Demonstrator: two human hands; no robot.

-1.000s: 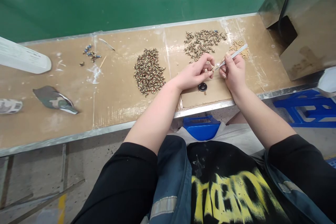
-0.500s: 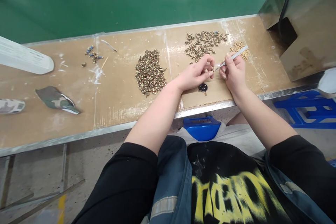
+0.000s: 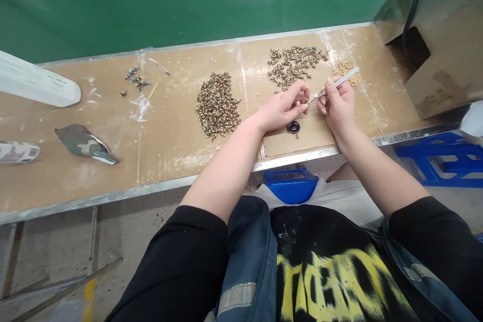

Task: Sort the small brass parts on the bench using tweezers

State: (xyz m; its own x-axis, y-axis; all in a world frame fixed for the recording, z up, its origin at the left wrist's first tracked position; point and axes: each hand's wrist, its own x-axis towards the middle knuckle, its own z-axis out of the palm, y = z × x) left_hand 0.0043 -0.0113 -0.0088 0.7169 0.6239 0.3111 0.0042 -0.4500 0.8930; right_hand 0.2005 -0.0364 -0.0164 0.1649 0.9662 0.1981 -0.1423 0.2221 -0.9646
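My left hand [image 3: 284, 107] is closed in a pinch, with a tiny brassy metal part between thumb and fingertips, mostly hidden by them. In my right hand [image 3: 339, 109] is a pair of silver tweezers [image 3: 347, 76], held like a pen, the tips meeting the left fingertips. Below the hands, a small black round dish [image 3: 293, 127] sits on a flat piece of cardboard [image 3: 285, 147]. Just beyond the hands lies a spread of small brassy parts [image 3: 294, 64]. Tiny beige pieces [image 3: 342, 67] are heaped behind the tweezers.
A denser pile of brassy parts [image 3: 217, 106] lies left of my forearm. Farther left are a few blue-tipped parts [image 3: 136, 79], a thin stick [image 3: 153, 91], a camouflage-patterned packet [image 3: 83, 142] and a white box [image 3: 41, 83]. A metal housing [image 3: 449, 45] stands at the right.
The whole view has shifted slightly. Both hands keep nearly the same pose, the tweezer tips still at the left fingertips.
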